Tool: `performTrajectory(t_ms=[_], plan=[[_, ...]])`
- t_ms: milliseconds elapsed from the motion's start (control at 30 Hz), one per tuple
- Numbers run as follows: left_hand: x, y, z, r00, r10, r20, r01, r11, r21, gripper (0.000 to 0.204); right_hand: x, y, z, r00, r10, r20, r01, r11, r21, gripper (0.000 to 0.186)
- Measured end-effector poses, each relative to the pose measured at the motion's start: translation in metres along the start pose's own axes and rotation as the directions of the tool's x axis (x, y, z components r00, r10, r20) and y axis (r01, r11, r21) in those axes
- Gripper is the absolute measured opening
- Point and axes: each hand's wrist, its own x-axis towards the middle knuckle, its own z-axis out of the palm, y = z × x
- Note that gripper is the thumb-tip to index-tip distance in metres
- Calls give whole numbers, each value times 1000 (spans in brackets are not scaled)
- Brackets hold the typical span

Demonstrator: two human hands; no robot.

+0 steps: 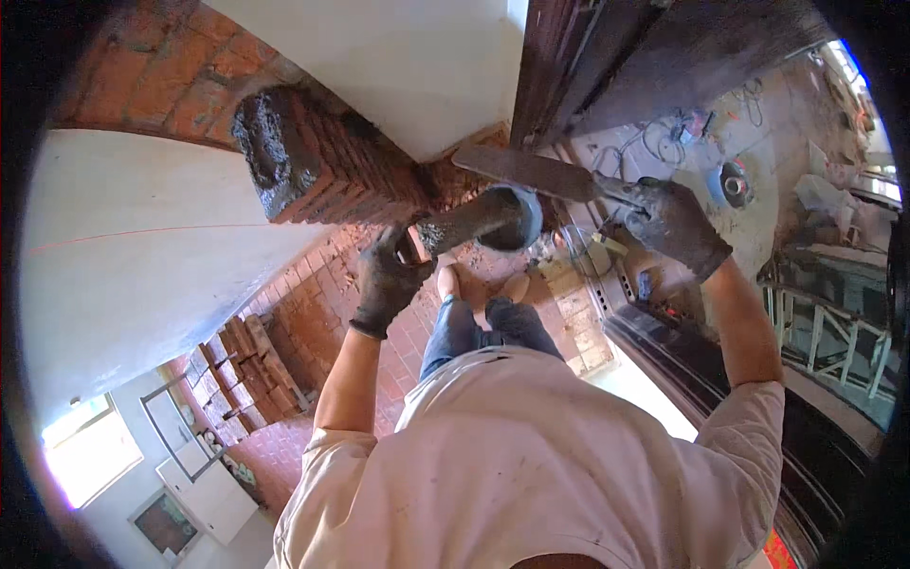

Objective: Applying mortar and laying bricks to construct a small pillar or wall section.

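Note:
My left hand [389, 280], in a dark work glove, is closed around one end of a brick [464, 223] whose upper face is coated with grey mortar. In my gloved right hand [671, 226] is the handle of a trowel [526, 173]. Its long mortar-smeared blade points left, just above and beyond the brick. Below the brick's far end stands a round bucket [536, 220], partly hidden by the brick. Left of the hands rises a narrow brick pier [346, 175], with wet mortar [265, 156] spread on its top.
A white wall [152, 256] runs along the left, with a taut orange string [142, 235] across it. Stacked bricks [242, 379] lie on the tiled floor at lower left. A dark door frame [559, 66] stands beyond the trowel. Another bucket [733, 185] and cables [664, 142] are at right.

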Motion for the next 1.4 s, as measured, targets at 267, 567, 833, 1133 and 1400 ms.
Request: performTrajectory(t_ms=[267,567,833,1133,1400], plan=[[-4,-59,44,996,26,-80,-27,1000,-10,49,-19,43,171,835,351,423,-516,767,381,31],[-13,-217,174,941,-338,13,337,940,48,50,-39,81,529,483,490,725,-711,703,-2,37],[-47,-326,238,895,-444,46,439,894,87,56,10,93,680,671,428,605,-423,892,-161,19],[-34,-337,248,850,-523,72,517,852,80,54,-41,71,738,499,560,662,-849,469,243,27],[-22,-310,226,827,-560,58,563,820,-103,49,-44,66,640,700,490,520,-712,430,554,38]])
